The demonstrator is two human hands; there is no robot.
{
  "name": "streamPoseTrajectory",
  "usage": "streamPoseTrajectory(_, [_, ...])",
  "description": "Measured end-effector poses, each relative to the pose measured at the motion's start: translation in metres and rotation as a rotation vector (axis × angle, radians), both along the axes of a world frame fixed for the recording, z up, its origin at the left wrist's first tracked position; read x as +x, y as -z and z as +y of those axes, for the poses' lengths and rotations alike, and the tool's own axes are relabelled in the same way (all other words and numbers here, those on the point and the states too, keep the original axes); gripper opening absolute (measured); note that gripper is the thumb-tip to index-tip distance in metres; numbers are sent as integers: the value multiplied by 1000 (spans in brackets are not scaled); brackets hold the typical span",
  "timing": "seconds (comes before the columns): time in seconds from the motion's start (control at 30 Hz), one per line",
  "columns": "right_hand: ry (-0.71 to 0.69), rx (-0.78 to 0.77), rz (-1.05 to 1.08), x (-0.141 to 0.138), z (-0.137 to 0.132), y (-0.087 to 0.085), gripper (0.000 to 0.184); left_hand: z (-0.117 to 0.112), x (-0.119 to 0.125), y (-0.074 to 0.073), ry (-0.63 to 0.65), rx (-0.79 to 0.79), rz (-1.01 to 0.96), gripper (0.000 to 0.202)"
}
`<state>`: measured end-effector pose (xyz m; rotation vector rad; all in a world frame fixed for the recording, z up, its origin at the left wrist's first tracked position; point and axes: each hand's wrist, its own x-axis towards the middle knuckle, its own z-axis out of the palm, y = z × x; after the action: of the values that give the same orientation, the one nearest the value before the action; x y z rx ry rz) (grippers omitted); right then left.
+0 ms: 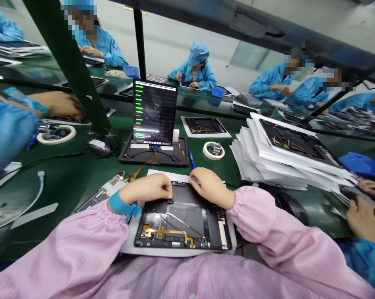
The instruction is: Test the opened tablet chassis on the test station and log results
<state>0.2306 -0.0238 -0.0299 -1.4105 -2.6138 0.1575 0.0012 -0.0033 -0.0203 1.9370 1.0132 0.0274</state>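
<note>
An opened black tablet housing point(190, 203) lies in front of me on a grey mat point(128, 245), with gold flex cables and thin wires inside. My left hand point(153, 187), with a blue strap at its wrist, is pinched over the housing's upper left part. A small dark piece shows under its fingertips, too small to name. My right hand point(210, 187) rests at the housing's upper right edge, thumb and fingers curled together; what lies between them is hidden. Left of the housing, partly behind my left wrist, lies a bare tablet circuit assembly point(104, 191) with a gold flex cable.
A lit tablet screen point(154, 112) stands in a black tray point(153, 160). Tape rolls point(213, 151), a blue pen point(191, 158) and a mouse point(102, 145) lie nearby. At right rises a stack of paper sheets and housings point(268, 162). A co-worker's hands point(366, 216) work beyond it.
</note>
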Motion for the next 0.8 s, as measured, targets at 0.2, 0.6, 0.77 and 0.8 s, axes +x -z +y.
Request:
streamPoseTrajectory(0.2, [62,22,51,16,-6,14,22,7,-3,6,-198,120,-189,26])
streamPoseTrajectory(0.6, [129,-223,227,4,8,21,10,15,-8,4,-689,238,-524,35])
streamPoseTrajectory(0.77, [119,-281,303,11,3,11,7,17,-20,-2,-1059,244,-790,41])
streamPoseTrajectory(0.8, [93,-306,348,14,4,8,12,18,-21,-2,-1098,233,-826,42])
